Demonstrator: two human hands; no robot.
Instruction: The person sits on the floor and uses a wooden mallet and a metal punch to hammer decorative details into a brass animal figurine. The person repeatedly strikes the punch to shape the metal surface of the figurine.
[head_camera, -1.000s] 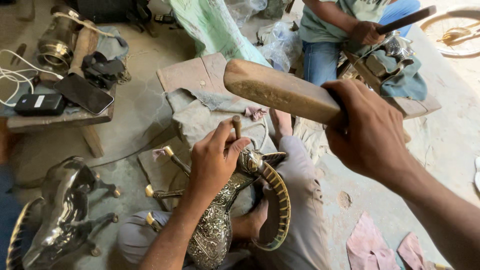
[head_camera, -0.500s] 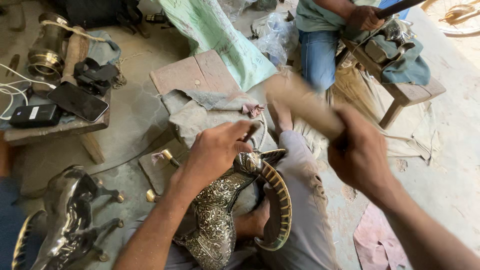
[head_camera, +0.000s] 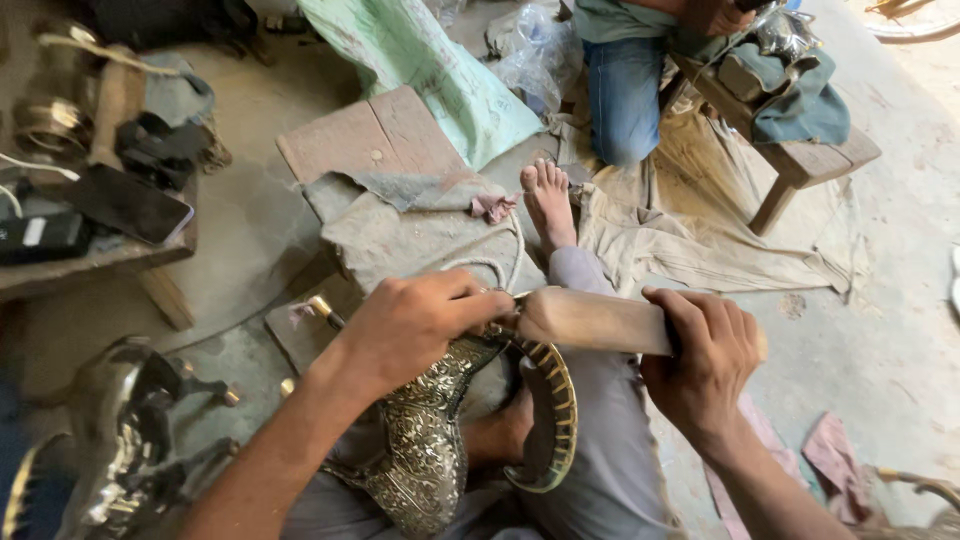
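A wooden mallet (head_camera: 590, 320) is clenched in the right hand (head_camera: 705, 365), the fingers wrapped over its far end so that its blunt head lies level and meets the top of an engraved metal ornament (head_camera: 430, 440). The left hand (head_camera: 415, 325) is closed in a tight grip at that same spot, over something hidden under the fingers; what it holds cannot be told. The ornament, dark and densely patterned with a curved, ribbed brass-coloured edge (head_camera: 555, 410), is propped on the lap, against grey trousers (head_camera: 600, 470), with one bare foot (head_camera: 548, 205) stretched out beyond it onto a cloth-covered wooden block (head_camera: 370, 140). To the left, a low table (head_camera: 90, 262) carries a phone (head_camera: 128, 203) and dark odds and ends. At the top, a second person in blue jeans (head_camera: 620, 90) is seated beside a small wooden table (head_camera: 800, 160).
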